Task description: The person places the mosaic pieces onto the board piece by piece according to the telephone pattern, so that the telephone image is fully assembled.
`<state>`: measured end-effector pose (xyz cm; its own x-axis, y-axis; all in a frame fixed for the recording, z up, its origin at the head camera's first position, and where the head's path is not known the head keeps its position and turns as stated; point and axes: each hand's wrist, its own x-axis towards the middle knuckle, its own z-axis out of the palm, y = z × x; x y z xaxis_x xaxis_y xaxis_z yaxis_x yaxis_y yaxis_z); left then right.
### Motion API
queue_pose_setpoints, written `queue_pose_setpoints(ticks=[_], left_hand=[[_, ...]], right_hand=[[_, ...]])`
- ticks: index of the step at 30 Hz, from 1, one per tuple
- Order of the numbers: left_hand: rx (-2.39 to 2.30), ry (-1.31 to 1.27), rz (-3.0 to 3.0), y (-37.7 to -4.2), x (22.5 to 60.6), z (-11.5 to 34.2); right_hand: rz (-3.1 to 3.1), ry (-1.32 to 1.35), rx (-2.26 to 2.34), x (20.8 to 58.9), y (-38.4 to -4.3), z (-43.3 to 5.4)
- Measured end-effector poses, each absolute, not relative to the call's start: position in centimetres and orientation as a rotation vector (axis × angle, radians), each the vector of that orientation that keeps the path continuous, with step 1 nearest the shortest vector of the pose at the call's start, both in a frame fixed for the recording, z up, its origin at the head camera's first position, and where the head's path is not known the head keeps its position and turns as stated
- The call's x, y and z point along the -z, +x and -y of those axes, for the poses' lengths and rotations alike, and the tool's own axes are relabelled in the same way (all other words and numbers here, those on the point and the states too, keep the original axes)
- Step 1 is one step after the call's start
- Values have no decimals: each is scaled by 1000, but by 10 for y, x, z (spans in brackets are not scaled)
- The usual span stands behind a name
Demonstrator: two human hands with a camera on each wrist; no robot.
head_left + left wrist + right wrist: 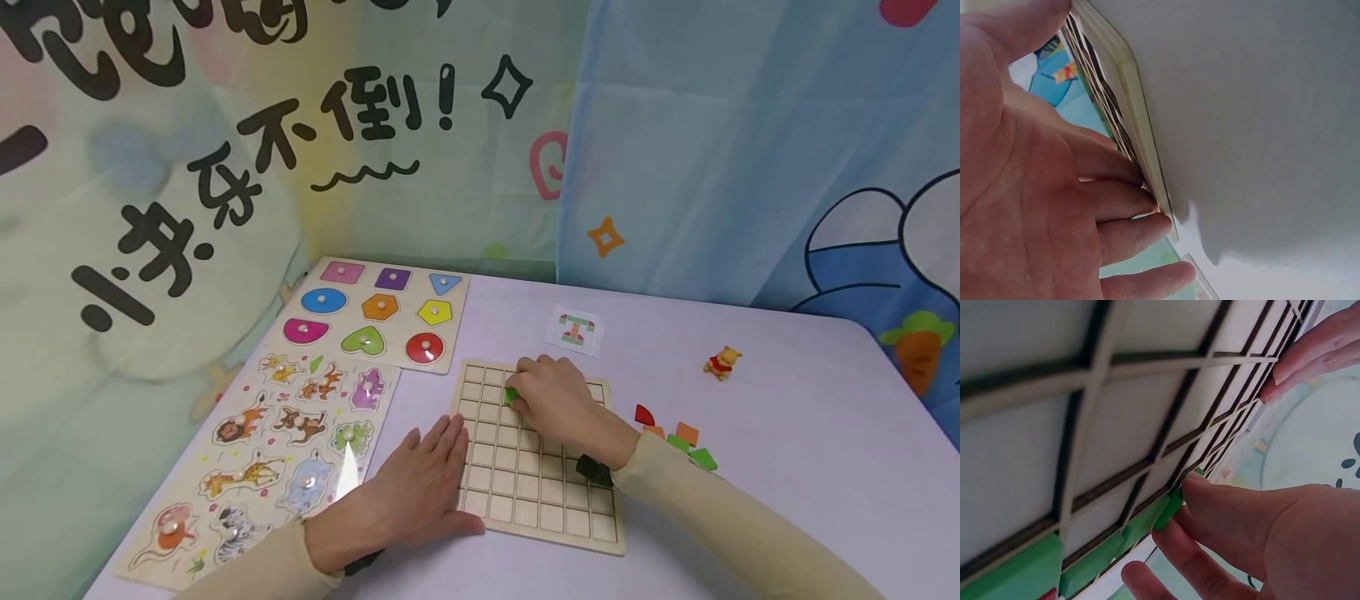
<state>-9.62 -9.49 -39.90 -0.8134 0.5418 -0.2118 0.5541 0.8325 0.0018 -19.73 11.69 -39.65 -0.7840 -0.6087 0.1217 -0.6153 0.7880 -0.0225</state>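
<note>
A wooden grid board [517,508] lies on the table. At its left edge rests my left hand [423,483], fingers straight; in the left wrist view the fingertips are right at the board's side edge [1141,119]. My right hand [555,400] reaches over the board's far rows. Between thumb and finger it pinches a green tile [1171,509], tilted at the grid in the right wrist view. More green tiles [1091,564] sit in a row beside it, with a bit of a red piece [1049,594] showing. In the head view the right hand hides most of that row.
Right of the board lie loose pieces: a red one [644,415], orange [687,433] and green [703,458]. A pattern card [592,342] lies behind the board, a bear figurine [722,363] farther right. At left are a shape puzzle [401,350] and an animal puzzle [255,433].
</note>
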Motion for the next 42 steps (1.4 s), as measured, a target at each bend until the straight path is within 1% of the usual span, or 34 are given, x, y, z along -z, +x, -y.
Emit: queue_pose_setpoints(ticks=[7,26,36,42], left_hand=[[89,840,-2805,-97,399,94],[104,852,-2800,-97,400,94],[74,847,-2796,-96,401,94],[76,864,-2810,-96,400,96]], right_hand=[[2889,1001,-107,402,-203,-115],[2904,972,-147,401,-201,-121],[2848,877,-237,394,-191,-161],[2883,732,-258,387,-181,-195]])
